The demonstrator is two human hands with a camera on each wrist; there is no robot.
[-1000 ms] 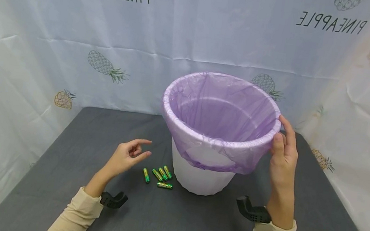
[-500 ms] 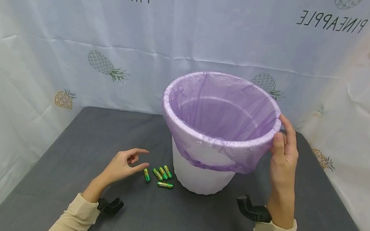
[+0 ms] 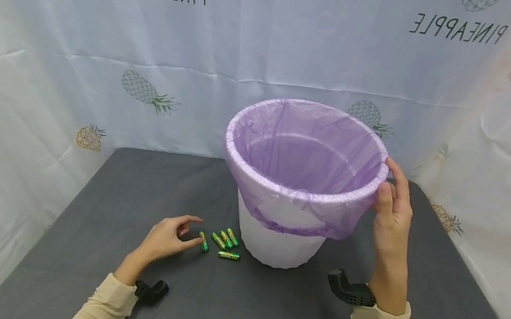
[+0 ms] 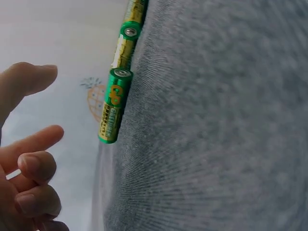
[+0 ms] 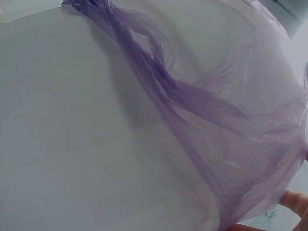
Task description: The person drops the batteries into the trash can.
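My left hand (image 3: 167, 237) hovers low over the cloth, thumb and index finger spread apart beside the nearest AA battery (image 3: 204, 243), with nothing held. That green-and-gold battery lies at the left end of a small group. Several more batteries (image 3: 225, 239) lie to its right, one of them crosswise in front. In the left wrist view, a GP battery (image 4: 114, 106) sits past the fingertips. A white trash can (image 3: 272, 247) stands upright, lined with a purple bag (image 3: 305, 156) folded over its rim. My right hand (image 3: 391, 218) holds the rim's right side, thumb and index finger against the bag.
Dark grey cloth covers the table (image 3: 132, 190). White curtains (image 3: 224, 39) with pineapple prints close off the back and both sides. Black wrist mounts (image 3: 351, 290) stick out from both forearms.
My left hand has moved down, its thumb now right at the leftmost battery. My right hand stays at the can's rim; the batteries and can have not moved.
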